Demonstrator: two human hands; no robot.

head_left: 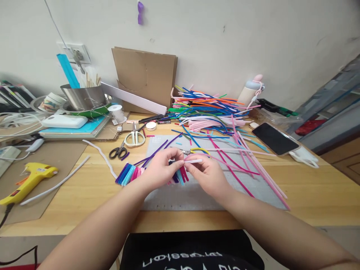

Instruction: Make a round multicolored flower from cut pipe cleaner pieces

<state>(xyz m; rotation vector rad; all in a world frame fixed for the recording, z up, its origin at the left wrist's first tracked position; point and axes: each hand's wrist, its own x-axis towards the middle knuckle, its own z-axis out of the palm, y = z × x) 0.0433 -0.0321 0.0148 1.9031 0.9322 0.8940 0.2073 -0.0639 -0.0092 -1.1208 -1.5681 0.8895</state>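
Along the middle of the surface's [174, 224] near edge lies a grey mat [182, 202]. Toward the near left corner, a yellow glue gun [35, 174] rests on a brown board [42, 206], with a long white stem [57, 183] just beside it.

Over the mat the right hand [209, 174] has a narrow grip, thumb and fingers pinching a short white stem [194, 161]. The left hand [167, 165] is narrow too, thumb and finger at that stem's left end; whether it also holds something underneath is hidden. A row of short coloured strips [129, 174], purple, blue and pink, shows on both sides of the left hand and reaches past the mat's left edge.

Just beyond the hands are yellow-handled pliers [200, 150]; long pink stems [263, 170] slant toward the mat's near right corner. Farther off, 2 pairs of scissors [135, 138] lie left of the mat, and a phone [275, 138] near the surface's right edge. At the far edge sit a heap of coloured stems [210, 108], a bottle [249, 93] and upright cardboard [146, 77].
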